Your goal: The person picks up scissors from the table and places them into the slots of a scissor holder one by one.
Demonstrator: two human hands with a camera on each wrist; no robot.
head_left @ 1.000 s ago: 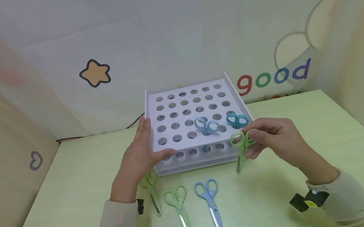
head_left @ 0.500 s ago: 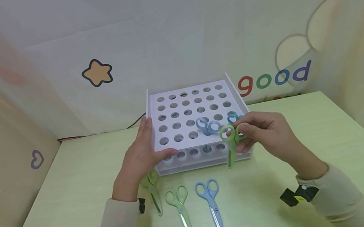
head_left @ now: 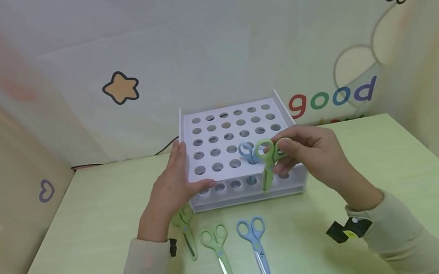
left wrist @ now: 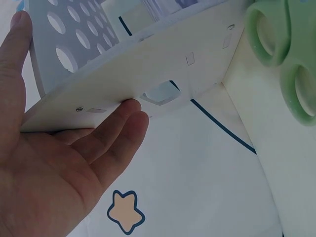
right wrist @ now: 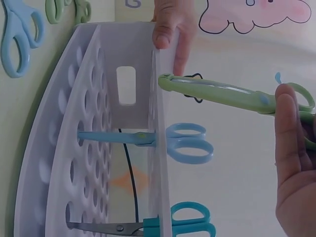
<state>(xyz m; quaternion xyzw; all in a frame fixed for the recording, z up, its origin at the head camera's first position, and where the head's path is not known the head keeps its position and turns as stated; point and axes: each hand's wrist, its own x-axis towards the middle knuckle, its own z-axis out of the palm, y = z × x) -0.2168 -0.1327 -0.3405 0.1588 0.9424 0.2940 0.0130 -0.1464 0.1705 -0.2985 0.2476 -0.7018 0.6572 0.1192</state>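
Observation:
A white two-tier rack [head_left: 210, 175] with rows of round holes stands on the table. My left hand [head_left: 168, 193] rests at its front left corner, fingers extended along the outer side wall and thumb over the front top edge. My right hand [head_left: 318, 152] pinches green scissors [head_left: 267, 165] by one handle loop, blades pointing down, overlapping the rack's front edge. In the right wrist view, their closed tip is close above the top tier. Light blue scissors [right wrist: 190, 150] and teal scissors [right wrist: 192, 228] stand in holes, blades through the top tier; my right hand hides the teal pair in the head view.
Green scissors [head_left: 219, 252] and blue scissors [head_left: 257, 248] lie on the table [head_left: 92, 258] before the rack. Another green pair [head_left: 188, 238] lies beside my left wrist, partly covered by it. A printed curtain [head_left: 206, 53] hangs close behind the rack.
My right hand has carried the green scissors left and up, from the rack's front right corner to over its front edge by the light blue scissors. My left hand stays at the rack.

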